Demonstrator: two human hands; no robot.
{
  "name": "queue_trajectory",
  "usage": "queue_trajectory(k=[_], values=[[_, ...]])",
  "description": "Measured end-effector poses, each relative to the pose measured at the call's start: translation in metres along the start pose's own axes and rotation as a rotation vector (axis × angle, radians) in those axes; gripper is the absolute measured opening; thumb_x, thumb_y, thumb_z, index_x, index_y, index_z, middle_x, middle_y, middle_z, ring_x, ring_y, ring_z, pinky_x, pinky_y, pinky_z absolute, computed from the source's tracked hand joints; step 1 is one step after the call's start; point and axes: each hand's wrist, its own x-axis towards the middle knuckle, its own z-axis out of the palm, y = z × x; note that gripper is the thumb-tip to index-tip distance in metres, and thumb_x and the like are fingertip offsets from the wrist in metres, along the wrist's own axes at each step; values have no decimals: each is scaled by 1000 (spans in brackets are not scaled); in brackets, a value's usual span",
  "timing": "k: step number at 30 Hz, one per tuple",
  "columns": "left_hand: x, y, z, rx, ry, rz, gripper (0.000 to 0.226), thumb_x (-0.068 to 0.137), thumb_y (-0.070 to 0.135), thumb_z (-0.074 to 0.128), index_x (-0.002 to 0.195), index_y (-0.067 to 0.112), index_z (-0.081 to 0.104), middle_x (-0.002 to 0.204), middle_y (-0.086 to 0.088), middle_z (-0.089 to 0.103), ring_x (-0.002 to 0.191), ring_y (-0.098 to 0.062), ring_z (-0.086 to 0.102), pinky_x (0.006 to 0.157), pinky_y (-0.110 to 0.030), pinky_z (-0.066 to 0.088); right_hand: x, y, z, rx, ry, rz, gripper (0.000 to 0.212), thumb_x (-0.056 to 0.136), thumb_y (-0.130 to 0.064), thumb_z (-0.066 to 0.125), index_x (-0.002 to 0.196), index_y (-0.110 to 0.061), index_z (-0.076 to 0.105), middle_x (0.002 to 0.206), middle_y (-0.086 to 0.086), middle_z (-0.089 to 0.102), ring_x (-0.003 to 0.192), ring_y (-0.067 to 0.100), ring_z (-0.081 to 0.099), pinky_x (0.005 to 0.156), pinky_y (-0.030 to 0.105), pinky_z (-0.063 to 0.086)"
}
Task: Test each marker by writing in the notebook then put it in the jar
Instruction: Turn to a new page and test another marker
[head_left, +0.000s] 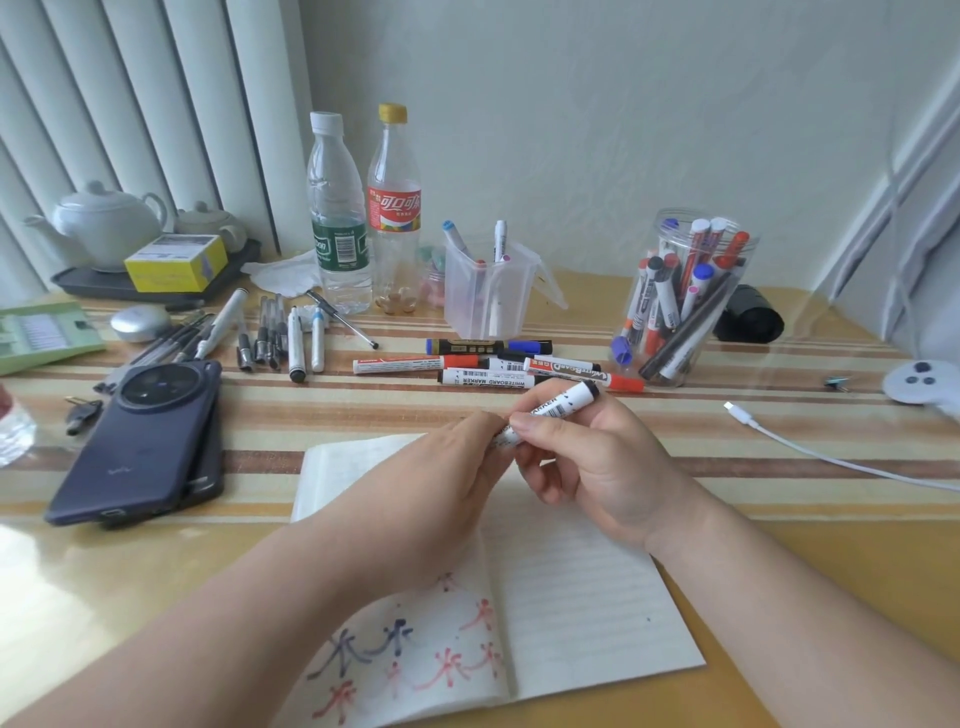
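Observation:
Both hands hold one white whiteboard marker (558, 406) with a black end above the open notebook (571, 613). My right hand (592, 457) grips its barrel; my left hand (441, 478) pinches its near end, which is hidden by the fingers. The notebook's left page carries red and blue test strokes. Several more markers (493, 366) lie on the table behind the hands. The clear jar (680, 296) at the right back holds several markers.
A smaller clear container (488, 291) with a few pens stands mid-table. Two bottles (340, 208), pens (280, 338), two stacked phones (145, 441), a teapot tray (104, 280) and a white cable (831, 457) surround the notebook.

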Motion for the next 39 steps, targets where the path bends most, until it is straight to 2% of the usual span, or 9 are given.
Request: queue_trajectory(k=[8,12,15,17,20,25,30,34,39], values=[[6,-3,-3,-96,84,10,17,102,44,41,91,38,52,75,24,59,72,0,55,60,-16,37,0,1,3,67,19,-54,14,86,-22,66,83,-9,62,60,11,55,47,21,48,43,25,38],[6,-5,-5,-200,109,-32,32,96,61,39,107,39,61,82,8,67,80,-11,62,78,-34,51,1,-1,1,89,21,-110,12,87,-20,64,77,-15,65,60,12,54,47,22,48,43,26,39],[2,-8,-13,-233,-67,-185,64,80,82,33,134,50,42,99,9,65,93,-8,61,91,-35,50,6,-7,-3,146,216,-178,21,88,-20,65,67,-19,65,54,10,49,42,21,42,41,24,33],[0,-13,-15,3,-175,-224,88,67,92,43,143,52,24,115,14,55,105,-8,55,95,-32,46,9,-9,-15,191,439,-198,27,92,-18,65,66,-15,59,50,6,41,40,18,34,40,21,25],[0,-17,-15,265,-253,-267,106,51,96,57,143,52,26,125,17,37,123,-10,38,99,-31,38,12,-7,-28,191,585,-189,28,93,-11,65,73,-11,46,52,4,28,37,14,24,41,18,18],[6,-25,-15,354,-264,-299,126,38,101,52,148,45,28,128,9,34,124,-17,33,102,-35,36,13,-2,-14,58,399,-137,30,92,-9,67,68,-13,49,49,5,43,37,17,37,39,20,30],[10,-32,-17,290,-215,-298,114,42,100,52,140,41,42,124,11,37,120,-16,37,103,-37,39,12,-4,-7,37,157,-23,26,88,-26,73,94,0,71,76,23,70,68,34,70,59,38,59],[11,-30,-14,224,-216,-317,103,43,95,64,127,40,43,117,13,38,114,-12,37,91,-32,37,13,-3,-13,3,118,-63,17,76,-7,72,92,-3,66,81,16,70,81,27,71,78,47,62],[11,-28,-14,201,-224,-266,100,48,88,70,132,45,39,121,13,38,116,-12,35,89,-30,32,16,0,-11,-132,111,-9,10,72,-4,68,78,-6,59,54,9,42,52,18,41,57,41,58]])
